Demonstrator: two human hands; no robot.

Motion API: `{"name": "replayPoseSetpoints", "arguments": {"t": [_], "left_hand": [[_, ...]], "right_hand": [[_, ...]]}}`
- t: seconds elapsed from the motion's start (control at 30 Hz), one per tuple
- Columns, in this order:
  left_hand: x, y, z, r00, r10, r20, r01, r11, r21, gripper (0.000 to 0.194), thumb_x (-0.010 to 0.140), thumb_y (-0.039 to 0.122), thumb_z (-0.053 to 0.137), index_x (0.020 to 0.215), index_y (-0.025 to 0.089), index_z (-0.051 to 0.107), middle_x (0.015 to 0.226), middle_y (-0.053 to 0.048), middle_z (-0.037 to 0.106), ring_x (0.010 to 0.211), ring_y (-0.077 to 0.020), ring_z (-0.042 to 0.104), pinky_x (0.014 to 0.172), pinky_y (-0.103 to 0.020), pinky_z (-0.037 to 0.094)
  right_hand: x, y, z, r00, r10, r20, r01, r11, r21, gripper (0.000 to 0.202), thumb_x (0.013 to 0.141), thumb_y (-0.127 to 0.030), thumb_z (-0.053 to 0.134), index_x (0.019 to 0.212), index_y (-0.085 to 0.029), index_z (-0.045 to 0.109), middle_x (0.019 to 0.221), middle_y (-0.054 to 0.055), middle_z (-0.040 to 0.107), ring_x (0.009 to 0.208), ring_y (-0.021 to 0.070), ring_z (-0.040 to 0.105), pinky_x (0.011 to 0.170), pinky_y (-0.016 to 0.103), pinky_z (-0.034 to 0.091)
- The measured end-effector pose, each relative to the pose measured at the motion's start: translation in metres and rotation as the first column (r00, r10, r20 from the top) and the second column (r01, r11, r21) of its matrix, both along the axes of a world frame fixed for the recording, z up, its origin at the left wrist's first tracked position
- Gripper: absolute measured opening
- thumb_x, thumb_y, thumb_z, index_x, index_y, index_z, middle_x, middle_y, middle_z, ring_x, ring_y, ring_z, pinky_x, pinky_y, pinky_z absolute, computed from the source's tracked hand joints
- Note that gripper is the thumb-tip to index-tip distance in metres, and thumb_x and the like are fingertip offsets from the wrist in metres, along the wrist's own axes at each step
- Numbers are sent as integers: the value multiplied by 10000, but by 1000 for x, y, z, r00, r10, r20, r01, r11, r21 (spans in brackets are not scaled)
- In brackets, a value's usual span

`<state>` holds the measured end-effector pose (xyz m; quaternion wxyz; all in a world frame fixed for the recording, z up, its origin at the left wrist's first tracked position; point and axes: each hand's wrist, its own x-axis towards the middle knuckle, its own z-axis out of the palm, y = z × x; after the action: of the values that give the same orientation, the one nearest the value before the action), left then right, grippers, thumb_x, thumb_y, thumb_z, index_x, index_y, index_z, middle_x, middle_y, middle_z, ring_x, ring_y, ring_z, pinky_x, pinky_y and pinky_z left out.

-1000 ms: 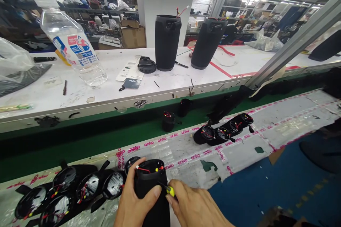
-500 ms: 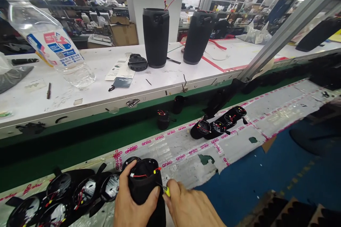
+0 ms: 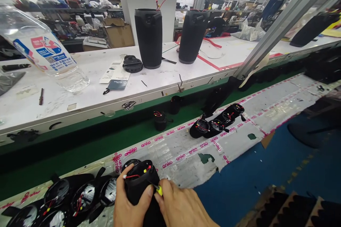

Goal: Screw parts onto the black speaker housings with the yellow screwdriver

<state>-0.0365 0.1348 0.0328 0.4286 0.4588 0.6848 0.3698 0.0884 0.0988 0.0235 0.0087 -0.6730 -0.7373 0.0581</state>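
My left hand [image 3: 130,198] is wrapped round a black fabric-covered speaker housing [image 3: 137,188], near its open top end. The housing stands tilted, with red wires and small white and yellow connectors at its rim. In my right hand [image 3: 179,202] is a small yellow-handled tool [image 3: 159,190]. Its thin metal tip meets the housing's side just below the rim, close to my left thumb. My fingers hide most of the handle, so its exact kind cannot be made out. Left of my hands, several similar black housings [image 3: 86,196] lie with wires in their open ends.
More housings [image 3: 217,126] lie along the taped ledge [image 3: 170,156]. On the white shelf [image 3: 87,104] stand two upright speaker housings [image 3: 148,38], a tilted water bottle [image 3: 57,54], a black cap-like part [image 3: 132,64] and a card [image 3: 117,84]. A metal post [image 3: 277,31] slants up at right.
The housing, both hands and the tool have shifted slightly left in view. The tool tip stays against the housing. Shelf objects have also moved left as the camera turned.
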Motion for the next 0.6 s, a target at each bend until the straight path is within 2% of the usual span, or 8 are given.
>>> {"name": "replayPoseSetpoints", "arguments": {"t": [0.2, 0.37, 0.6], "left_hand": [[-2, 0, -3, 998, 19, 54, -19, 1000, -13, 717, 685, 573, 724, 1283, 236, 513, 1202, -77, 637, 1107, -320, 621, 1025, -479, 466], [-1, 0, -4, 999, 20, 33, -20, 1000, -3, 711, 694, 573, 721, 1286, 238, 512, 1205, -78, 638, 1104, -316, 624, 1023, -474, 472], [0, 0, -3, 1000, -9, -15, 9, 1000, -1, 713, 707, 565, 697, 1299, 218, 506, 1237, -91, 625, 1142, -324, 607, 1055, -489, 453]], "right_hand": [[-1, 0, -3, 1000, 19, -6, -19, 999, 48, 276, 858, -300, 682, 934, -273, 419, 688, -40, 672, 459, 230, 644, 427, 346, 372], [-1, -2, -4, 1000, -15, -23, 16, 998, 54, 282, 848, -299, 685, 933, -282, 416, 691, -43, 670, 469, 236, 645, 431, 355, 365], [6, -2, 5, 998, 36, -54, -33, 997, 71, 304, 841, -274, 702, 942, -269, 416, 700, -52, 678, 466, 211, 638, 443, 340, 352]]}}
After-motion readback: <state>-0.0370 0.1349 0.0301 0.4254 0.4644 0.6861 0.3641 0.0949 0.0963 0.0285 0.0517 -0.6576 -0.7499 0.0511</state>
